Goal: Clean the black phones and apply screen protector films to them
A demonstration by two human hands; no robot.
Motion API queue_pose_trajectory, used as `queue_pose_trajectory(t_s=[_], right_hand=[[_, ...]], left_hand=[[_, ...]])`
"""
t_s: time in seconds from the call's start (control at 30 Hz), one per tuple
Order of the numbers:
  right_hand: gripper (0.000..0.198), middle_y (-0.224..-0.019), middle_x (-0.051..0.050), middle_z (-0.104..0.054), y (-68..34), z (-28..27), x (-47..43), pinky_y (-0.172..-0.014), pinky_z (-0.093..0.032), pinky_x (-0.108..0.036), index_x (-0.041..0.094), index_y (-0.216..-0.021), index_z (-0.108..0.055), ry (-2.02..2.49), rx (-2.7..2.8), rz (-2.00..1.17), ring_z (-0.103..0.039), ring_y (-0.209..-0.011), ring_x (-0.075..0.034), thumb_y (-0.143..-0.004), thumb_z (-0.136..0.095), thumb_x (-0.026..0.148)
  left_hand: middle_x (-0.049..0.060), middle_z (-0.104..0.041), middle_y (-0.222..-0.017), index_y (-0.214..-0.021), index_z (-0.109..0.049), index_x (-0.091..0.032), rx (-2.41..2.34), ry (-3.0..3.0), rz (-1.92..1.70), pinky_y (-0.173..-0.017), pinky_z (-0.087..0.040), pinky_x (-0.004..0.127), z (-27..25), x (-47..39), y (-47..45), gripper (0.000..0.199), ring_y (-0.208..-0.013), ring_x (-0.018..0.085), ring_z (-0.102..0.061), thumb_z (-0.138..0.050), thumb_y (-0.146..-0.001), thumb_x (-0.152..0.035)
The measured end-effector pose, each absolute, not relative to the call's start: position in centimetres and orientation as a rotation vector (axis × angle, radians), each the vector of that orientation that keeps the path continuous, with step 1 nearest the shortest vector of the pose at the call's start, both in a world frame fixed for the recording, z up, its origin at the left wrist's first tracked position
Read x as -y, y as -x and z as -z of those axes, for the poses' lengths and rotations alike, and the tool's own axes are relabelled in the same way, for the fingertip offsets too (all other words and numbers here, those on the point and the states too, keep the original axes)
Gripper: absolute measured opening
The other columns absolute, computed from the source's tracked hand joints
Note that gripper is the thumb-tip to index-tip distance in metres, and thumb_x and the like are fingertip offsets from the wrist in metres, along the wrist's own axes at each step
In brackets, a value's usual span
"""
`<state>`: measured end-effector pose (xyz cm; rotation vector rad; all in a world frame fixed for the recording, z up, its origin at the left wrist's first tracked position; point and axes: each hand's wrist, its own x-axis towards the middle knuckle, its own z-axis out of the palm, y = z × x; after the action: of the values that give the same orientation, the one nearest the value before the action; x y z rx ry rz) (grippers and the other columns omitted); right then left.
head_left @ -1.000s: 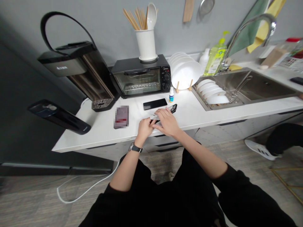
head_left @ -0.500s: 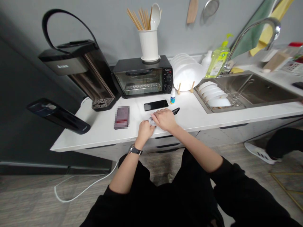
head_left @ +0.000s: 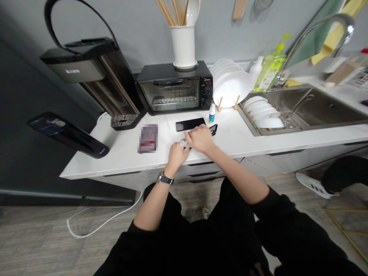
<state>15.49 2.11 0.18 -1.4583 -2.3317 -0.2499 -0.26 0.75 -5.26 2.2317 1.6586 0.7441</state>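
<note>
Over the counter's front part, my right hand [head_left: 202, 138] is closed on a small light-grey cloth [head_left: 184, 143], a bit of which sticks out on its left side. Beyond its knuckles juts the end of a glossy black, dark-rimmed thing [head_left: 214, 129]; most of it is hidden, so its kind is unclear. My left hand [head_left: 177, 154] is closed just below and left of the cloth, its fingers mostly out of sight, and what it grips cannot be made out. A black phone [head_left: 188, 124] lies flat behind the hands. Near it stands a small white spray bottle [head_left: 212, 114] with a blue label.
A blurred-out purplish packet [head_left: 148, 138] lies to the left. Behind are a toaster oven [head_left: 175, 94], a tall dark drink dispenser [head_left: 112, 84] and racked white plates [head_left: 231, 90]. A dark cylindrical device [head_left: 71, 134] is at far left, the sink [head_left: 322, 105] at right. Another person's shoe [head_left: 312, 184] shows.
My right hand and the black thing's end have shifted slightly and the end looks more upright beside my hand. The head view has tilted a little downward.
</note>
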Motion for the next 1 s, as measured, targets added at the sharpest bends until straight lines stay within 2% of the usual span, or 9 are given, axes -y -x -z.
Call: queue_pose_trajectory(t_s=[0.1, 0.17, 0.27, 0.33, 0.53, 0.67, 0.77, 0.83, 1.0], right_hand=[[0.071, -0.093, -0.017, -0.083, -12.4, -0.3, -1.1, -0.089, -0.043, -0.042, 0.01, -0.095, -0.084, 1.388, 2.425, 0.214, -0.075, -0.087, -0.027, -0.114, -0.026, 0.046], [0.072, -0.094, -0.018, -0.083, -12.5, -0.6, -1.1, -0.086, -0.043, -0.041, 0.01, -0.097, -0.084, 1.405, 2.458, 0.206, -0.076, -0.087, -0.027, -0.114, -0.025, 0.047], [0.072, -0.096, -0.019, -0.083, -15.4, -0.9, -2.2, -0.085, -0.044, -0.039, 0.009, -0.098, -0.084, 1.505, 2.446, 0.217, -0.076, -0.09, -0.028, -0.114, -0.023, 0.044], [0.072, -0.098, -0.021, -0.082, -18.3, -1.0, -3.3, -0.084, -0.044, -0.039, 0.007, -0.098, -0.084, 1.653, 2.375, 0.236, -0.076, -0.091, -0.03, -0.113, -0.023, 0.041], [0.065, -0.1, -0.025, -0.081, -22.7, -0.9, -4.6, -0.087, -0.044, -0.039, 0.003, -0.098, -0.081, 1.929, 2.198, 0.197, -0.075, -0.093, -0.031, -0.112, -0.025, 0.032], [0.059, -0.101, -0.021, -0.081, -17.7, -0.5, -2.7, -0.093, -0.04, -0.041, 0.006, -0.099, -0.081, 1.66, 2.212, 0.241, -0.073, -0.099, -0.03, -0.113, -0.03, 0.032], [0.06, -0.095, -0.017, -0.082, -13.2, -0.2, -1.2, -0.094, -0.039, -0.042, 0.009, -0.095, -0.082, 1.452, 2.319, 0.199, -0.073, -0.097, -0.028, -0.114, -0.031, 0.034], [0.061, -0.095, -0.016, -0.082, -11.7, -0.2, -0.5, -0.092, -0.039, -0.041, 0.01, -0.095, -0.082, 1.368, 2.361, 0.181, -0.073, -0.094, -0.026, -0.114, -0.031, 0.037], [0.058, -0.095, -0.017, -0.082, -14.2, 0.1, -1.1, -0.084, -0.042, -0.038, 0.01, -0.097, -0.082, 1.348, 2.403, 0.143, -0.074, -0.091, -0.026, -0.113, -0.034, 0.038]], left_hand=[[0.015, -0.081, -0.099, -0.106, -0.077, -0.012, -1.595, -2.246, -0.756, -0.079, -0.051, 0.033, 5.7, -1.1, 0.7, 0.023, -0.091, 0.027, -0.074, -0.06, -0.09, -0.014], [0.014, -0.081, -0.098, -0.101, -0.077, -0.013, -1.566, -2.263, -0.745, -0.081, -0.052, 0.033, 5.7, -1.2, 0.8, 0.021, -0.092, 0.027, -0.073, -0.06, -0.089, -0.013], [0.011, -0.079, -0.085, -0.085, -0.075, -0.015, -1.615, -2.253, -0.735, -0.073, -0.047, 0.031, 5.4, -0.9, 0.6, 0.018, -0.08, 0.024, -0.07, -0.06, -0.094, -0.019], [0.008, -0.074, -0.073, -0.077, -0.071, -0.017, -1.636, -2.222, -0.754, -0.064, -0.039, 0.03, 5.1, -0.7, 0.3, 0.03, -0.067, 0.021, -0.064, -0.059, -0.1, -0.031], [0.002, -0.059, -0.057, -0.069, -0.064, -0.017, -1.608, -2.183, -0.834, -0.058, -0.026, 0.029, 4.9, -0.5, 0.1, 0.043, -0.055, 0.015, -0.048, -0.06, -0.102, -0.045], [0.003, -0.064, -0.061, -0.073, -0.068, -0.017, -1.586, -2.199, -0.855, -0.06, -0.033, 0.028, 5.6, -1.1, 0.6, 0.033, -0.059, 0.017, -0.055, -0.059, -0.1, -0.034], [0.009, -0.073, -0.075, -0.085, -0.072, -0.015, -1.558, -2.227, -0.87, -0.067, -0.043, 0.029, 6.1, -1.4, 1.1, 0.016, -0.072, 0.023, -0.066, -0.058, -0.091, -0.017], [0.012, -0.076, -0.084, -0.091, -0.073, -0.013, -1.54, -2.234, -0.889, -0.071, -0.047, 0.03, 6.4, -1.5, 1.3, 0.017, -0.08, 0.025, -0.07, -0.057, -0.088, -0.011], [0.011, -0.073, -0.075, -0.078, -0.07, -0.015, -1.568, -2.253, -0.821, -0.065, -0.042, 0.03, 6.2, -1.2, 1.1, 0.014, -0.072, 0.024, -0.068, -0.061, -0.089, -0.017]])
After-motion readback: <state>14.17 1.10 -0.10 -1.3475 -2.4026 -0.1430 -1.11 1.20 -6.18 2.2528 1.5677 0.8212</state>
